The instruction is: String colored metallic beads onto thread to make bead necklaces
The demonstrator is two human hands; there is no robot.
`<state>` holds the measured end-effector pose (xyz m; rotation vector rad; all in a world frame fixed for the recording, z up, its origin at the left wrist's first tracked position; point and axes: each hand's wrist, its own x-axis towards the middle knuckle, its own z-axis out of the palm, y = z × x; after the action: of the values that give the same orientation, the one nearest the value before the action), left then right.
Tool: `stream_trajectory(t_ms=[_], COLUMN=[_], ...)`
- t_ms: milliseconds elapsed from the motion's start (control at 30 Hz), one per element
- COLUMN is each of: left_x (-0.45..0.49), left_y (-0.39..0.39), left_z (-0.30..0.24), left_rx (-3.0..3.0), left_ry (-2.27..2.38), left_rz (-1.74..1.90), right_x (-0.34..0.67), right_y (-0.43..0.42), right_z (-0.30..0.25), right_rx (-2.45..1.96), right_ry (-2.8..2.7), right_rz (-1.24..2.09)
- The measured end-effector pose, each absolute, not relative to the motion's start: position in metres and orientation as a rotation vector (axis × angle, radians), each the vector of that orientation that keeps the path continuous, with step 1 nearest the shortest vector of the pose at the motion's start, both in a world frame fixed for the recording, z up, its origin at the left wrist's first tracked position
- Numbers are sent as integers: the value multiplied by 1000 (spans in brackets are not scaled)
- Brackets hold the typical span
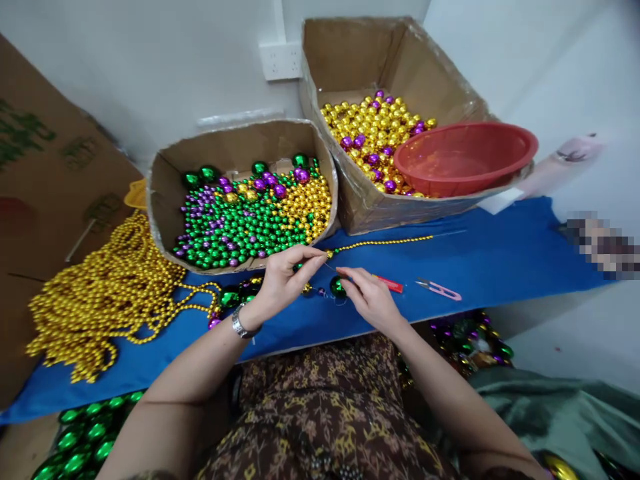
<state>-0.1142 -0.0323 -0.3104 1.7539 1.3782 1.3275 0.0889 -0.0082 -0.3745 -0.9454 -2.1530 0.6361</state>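
Note:
My left hand (283, 277), with a watch on its wrist, pinches the near end of a thin strand of small gold beads (385, 243) that runs right across the blue table cover (500, 260). My right hand (367, 297) is closed in a pinch on a fine thread just below that end, beside a green ball bead (337, 287). A gold bead (307, 289) lies between my hands. More green ball beads (230, 297) lie under my left wrist.
Behind my hands stands a cardboard box of green, gold and purple beads (250, 213). A larger box (380, 133) at the right holds gold and purple balls and a red basin (465, 157). Gold bead strands (105, 293) are piled left. A red lighter (390, 284) and pink snips (440, 289) lie at the right.

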Motion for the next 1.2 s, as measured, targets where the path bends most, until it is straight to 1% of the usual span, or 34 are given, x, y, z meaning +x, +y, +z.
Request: stream_trajectory(t_ms=[133,267,333,433,500,567,667,767,967,1133,1200], left_x=[-118,-143,-167,-211,-238,-255,-261,-255,-253,-261,-262], left_y=[-39,-35,-22,7,29,48,68,82,100,97,94], left_z=[-291,-295,-300,-306,-309,-309,-310,-313,-319,-317,-315], left_rx=[1737,1727,1731,1853,1960,2037,2066,2005,1937,1968,1985], left_ry=[1322,1332,1444,1811,2113,2320,2455,2475,2457,2386,2355], left_rz=[1321,1190,1188,1187,989,666,173,-109,-148,-55,42], right_x=[78,80,84,87,87,85,83,82,84,84,83], right_y=[-10,-12,-14,-16,-16,-16,-16,-15,-14,-15,-15], right_z=[-375,-379,-380,-380,-381,-382,-383,-383,-381,-382,-383], right_rx=[-807,-832,-871,-909,-918,-925,-936,-955,-969,-953,-945], right_ry=[-2130,-2106,-2074,-2038,-2025,-2014,-2004,-2002,-2003,-1996,-1994], right_rz=[626,703,778,850,866,878,894,890,840,845,846])
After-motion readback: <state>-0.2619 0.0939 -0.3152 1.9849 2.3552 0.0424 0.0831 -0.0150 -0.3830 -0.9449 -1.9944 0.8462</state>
